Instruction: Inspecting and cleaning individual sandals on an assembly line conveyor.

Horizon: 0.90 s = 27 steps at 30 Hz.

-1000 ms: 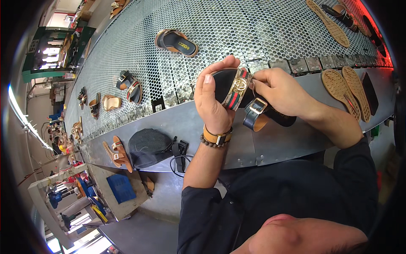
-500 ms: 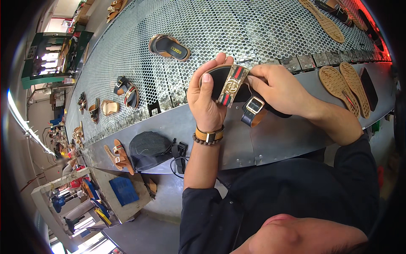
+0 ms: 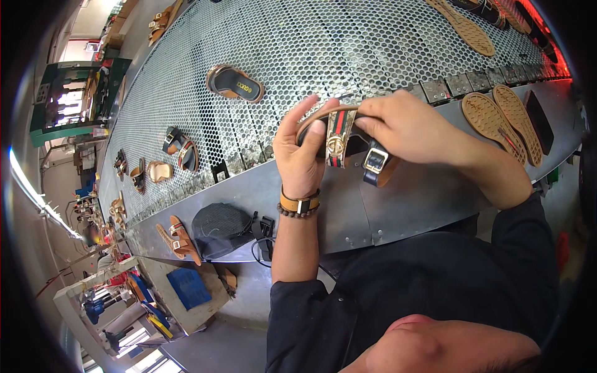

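Observation:
Between my two hands, above the near edge of the mesh conveyor [image 3: 323,50], I hold a sandal [image 3: 336,138]. Its front strap is striped green, red and snakeskin-like, with a round gold ornament. A second, dark strap with a gold square buckle [image 3: 375,160] hangs open beside it. My left hand [image 3: 297,152] is closed round one end, thumb pressed on top. My right hand [image 3: 410,127] grips the other end, fingers curled over the edge and partly hiding it. The sandal is tilted, so its footbed barely shows.
A single black slide sandal [image 3: 236,84] lies on the mesh, with several sandals farther left. Tan soles [image 3: 491,127] rest on the metal ledge at right. Left on the ledge are a black mesh cap [image 3: 221,230], a black strap with a cable [image 3: 264,239] and brown sandals [image 3: 179,239].
The sandal has been tipped so that its footbed turns away and its edge shows. The slide and other sandals on the mesh sit slightly farther left in view.

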Motion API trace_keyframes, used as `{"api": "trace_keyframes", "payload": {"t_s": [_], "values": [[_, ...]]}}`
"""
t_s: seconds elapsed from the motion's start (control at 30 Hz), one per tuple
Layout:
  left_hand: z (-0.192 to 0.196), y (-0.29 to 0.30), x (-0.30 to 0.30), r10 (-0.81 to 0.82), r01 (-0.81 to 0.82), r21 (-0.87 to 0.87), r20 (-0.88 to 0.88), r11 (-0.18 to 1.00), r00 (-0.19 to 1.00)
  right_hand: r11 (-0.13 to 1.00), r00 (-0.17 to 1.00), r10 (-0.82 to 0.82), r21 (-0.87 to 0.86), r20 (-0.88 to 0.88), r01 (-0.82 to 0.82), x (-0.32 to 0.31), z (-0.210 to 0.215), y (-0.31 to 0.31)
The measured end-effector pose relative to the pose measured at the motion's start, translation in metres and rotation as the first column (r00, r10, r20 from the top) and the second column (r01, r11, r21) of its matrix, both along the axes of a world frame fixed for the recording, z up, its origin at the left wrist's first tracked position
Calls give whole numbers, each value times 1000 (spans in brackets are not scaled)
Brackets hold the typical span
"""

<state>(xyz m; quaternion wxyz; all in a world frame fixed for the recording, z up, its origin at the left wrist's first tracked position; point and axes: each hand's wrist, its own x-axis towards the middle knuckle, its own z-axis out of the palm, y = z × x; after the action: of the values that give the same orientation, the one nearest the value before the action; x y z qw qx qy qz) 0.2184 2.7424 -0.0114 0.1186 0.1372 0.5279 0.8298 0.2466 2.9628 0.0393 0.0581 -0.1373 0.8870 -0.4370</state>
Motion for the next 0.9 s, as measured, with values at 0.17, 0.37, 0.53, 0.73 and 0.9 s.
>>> {"api": "trace_keyframes", "payload": {"t_s": [0.17, 0.37, 0.53, 0.73, 0.9], "values": [[-11, 7, 1, -94, 22, 303, 226, 953, 970, 846, 924, -59, -473, 377, 247, -27, -18, 22], [-13, 21, 15, 39, -35, -82, 54, 996, 998, 908, 962, -103, -371, 254, 195, -23, -30, 18], [-8, 29, 18, 116, -110, -154, 31, 982, 993, 958, 980, -148, -226, 136, 176, -13, -21, 15], [-11, 33, 14, 83, -85, -106, -22, 991, 996, 977, 978, -112, -161, 178, 141, -15, -6, 29], [-6, 34, 6, 190, -258, -199, -308, 945, 932, 998, 997, 47, 41, -64, -45, -8, 12, 37]]}}
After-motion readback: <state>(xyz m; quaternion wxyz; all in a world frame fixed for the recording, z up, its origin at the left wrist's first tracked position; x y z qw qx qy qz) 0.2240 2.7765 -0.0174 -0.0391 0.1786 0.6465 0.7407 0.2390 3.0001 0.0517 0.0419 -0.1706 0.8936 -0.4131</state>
